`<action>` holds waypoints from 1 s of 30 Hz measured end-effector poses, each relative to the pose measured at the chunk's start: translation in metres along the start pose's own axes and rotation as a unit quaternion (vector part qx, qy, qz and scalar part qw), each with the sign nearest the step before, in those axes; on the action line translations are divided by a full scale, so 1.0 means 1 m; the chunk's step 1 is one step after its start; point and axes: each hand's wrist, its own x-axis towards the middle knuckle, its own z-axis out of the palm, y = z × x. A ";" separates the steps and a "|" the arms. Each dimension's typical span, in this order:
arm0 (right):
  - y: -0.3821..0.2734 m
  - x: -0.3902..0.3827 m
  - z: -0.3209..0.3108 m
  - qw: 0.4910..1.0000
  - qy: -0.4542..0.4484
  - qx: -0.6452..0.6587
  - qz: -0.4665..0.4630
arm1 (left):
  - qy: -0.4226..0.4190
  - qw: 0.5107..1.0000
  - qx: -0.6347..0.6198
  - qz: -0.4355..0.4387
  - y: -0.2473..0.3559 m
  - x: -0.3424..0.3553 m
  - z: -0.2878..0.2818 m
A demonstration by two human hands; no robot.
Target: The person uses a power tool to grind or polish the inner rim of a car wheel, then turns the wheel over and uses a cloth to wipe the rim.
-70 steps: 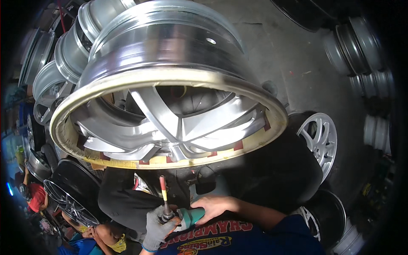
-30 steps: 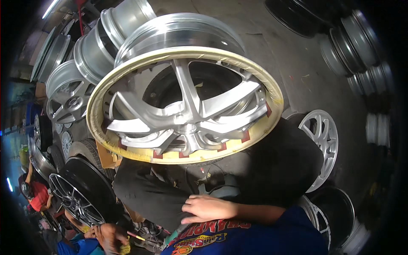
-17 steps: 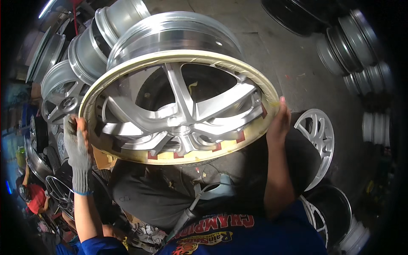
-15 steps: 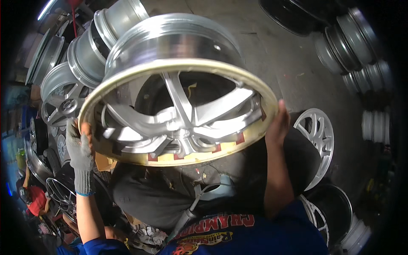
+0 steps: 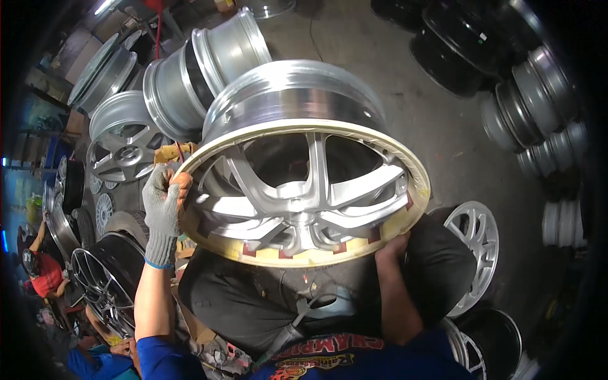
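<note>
I hold a silver alloy wheel rim [image 5: 303,204] tilted in front of me, its spoked face toward me. Cream tape [image 5: 266,258] runs round its outer lip, with several dark red patches along the lower inside. My left hand [image 5: 163,206], in a grey knit glove with orange on the fingers, is closed on the rim's left edge. Bare, my right hand [image 5: 392,247] grips the lower right edge from beneath; its fingertips are partly hidden behind the rim. The rim hangs over my dark-trousered legs.
Several silver rims [image 5: 231,50] stand at the far left. A white rim [image 5: 482,253] leans by my right knee, and black rims [image 5: 456,38] are stacked at the far right. A person in a red shirt [image 5: 45,272] works at the left.
The rim has turned slightly clockwise. My right hand has shifted from its right side down to the lower right edge, while my left keeps its hold. The whole view has shifted too.
</note>
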 end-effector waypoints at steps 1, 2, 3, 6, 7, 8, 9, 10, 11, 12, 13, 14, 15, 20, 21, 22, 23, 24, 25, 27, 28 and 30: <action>-0.013 -0.016 0.022 1.000 0.009 0.001 -0.007 | 0.014 1.000 0.012 0.016 0.004 0.003 -0.003; -0.026 -0.029 0.033 0.998 0.049 -0.007 -0.025 | 0.016 1.000 0.017 0.021 0.003 0.008 -0.001; -0.033 -0.007 0.021 0.996 -0.040 0.025 -0.072 | 0.028 0.999 0.018 -0.004 0.008 0.014 0.001; -0.099 -0.054 0.072 0.994 -0.051 -0.096 0.006 | 0.047 0.997 0.017 -0.053 0.002 0.011 -0.027; -0.110 -0.043 0.077 0.994 -0.042 -0.097 -0.003 | 0.112 0.992 -0.040 -0.042 0.015 0.008 -0.001; -0.122 -0.031 0.077 0.988 -0.078 -0.133 -0.014 | 0.102 0.992 -0.048 -0.047 0.028 0.004 0.007; -0.129 -0.023 0.075 0.978 -0.110 -0.175 -0.021 | 0.113 0.990 -0.008 -0.078 0.036 -0.004 0.011; -0.128 -0.023 0.079 0.978 -0.099 -0.183 -0.021 | 0.125 0.986 0.037 -0.108 0.038 -0.015 0.014; -0.124 -0.028 0.099 0.976 -0.128 -0.171 -0.040 | 0.130 0.990 0.008 -0.057 -0.013 -0.021 -0.026; -0.115 -0.033 0.116 0.974 -0.156 -0.156 -0.052 | 0.000 0.987 -0.155 -0.029 -0.060 -0.029 -0.091; -0.111 -0.030 0.116 0.973 -0.170 -0.151 -0.041 | 0.006 0.904 -0.404 -0.142 -0.069 -0.041 -0.107; -0.114 -0.023 0.118 0.972 -0.186 -0.141 -0.038 | -0.004 0.831 -0.521 -0.193 -0.066 -0.048 -0.103; -0.110 -0.008 0.115 0.970 -0.194 -0.138 -0.049 | 0.000 0.743 -0.623 -0.246 -0.060 -0.056 -0.102; -0.088 0.019 0.116 0.967 -0.173 -0.165 -0.087 | 0.095 0.965 -0.113 -0.216 -0.005 -0.141 -0.052; -0.083 0.025 0.114 0.964 -0.160 -0.191 -0.097 | 0.114 0.956 -0.076 -0.261 0.009 -0.145 -0.039; -0.081 0.028 0.110 0.964 -0.155 -0.192 -0.099 | 0.130 0.942 -0.041 -0.306 0.023 -0.149 -0.027; -0.081 0.032 0.103 0.966 -0.144 -0.193 -0.094 | 0.106 0.971 0.005 -0.212 0.051 -0.147 -0.001; -0.080 0.037 0.099 0.967 -0.137 -0.195 -0.091 | 0.084 0.989 0.049 -0.114 0.064 -0.146 0.011; -0.079 0.046 0.092 0.976 -0.115 -0.157 -0.101 | 0.076 0.989 0.047 -0.114 0.060 -0.143 0.007; -0.083 0.038 0.098 0.974 -0.108 -0.171 -0.101 | -0.116 0.871 -0.425 -0.217 0.036 -0.137 -0.025; -0.089 0.029 0.107 0.971 -0.108 -0.189 -0.102 | -0.202 0.713 -0.623 -0.249 0.024 -0.136 -0.041; -0.107 0.016 0.136 0.966 -0.095 -0.227 -0.080 | -0.275 0.508 -0.773 -0.262 0.005 -0.146 -0.048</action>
